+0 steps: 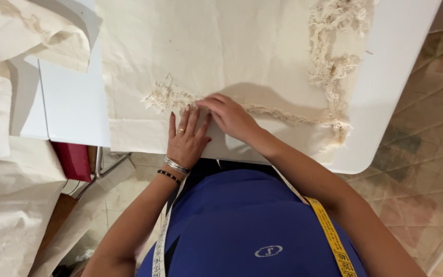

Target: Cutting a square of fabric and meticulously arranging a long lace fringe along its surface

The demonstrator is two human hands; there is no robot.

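A large piece of cream cotton cloth lies spread flat on a white table, its near edge folded over just short of the table's front edge. A frayed fringe of loose threads runs across the cloth from left to right, its long axis roughly parallel to the table's front edge, beginning in a fluffy tuft near the left and ending at the right, where it meets a second ragged band of threads that climbs away from the person toward the far side of the table. The left hand lies flat on the cloth, palm down, fingers stretched out and slightly spread, pointing away from the body; it grips nothing and simply presses the fabric, its fingertips just short of the fringe. It wears a ring, and bracelets sit on the wrist. The right hand crosses in from the right, its fingers curled and brought together on the fringe just beyond the left fingertips; whether threads are actually pinched between them cannot be told. A yellow measuring tape hangs around the person's neck over a blue top. More cream cloth is heaped to the left.
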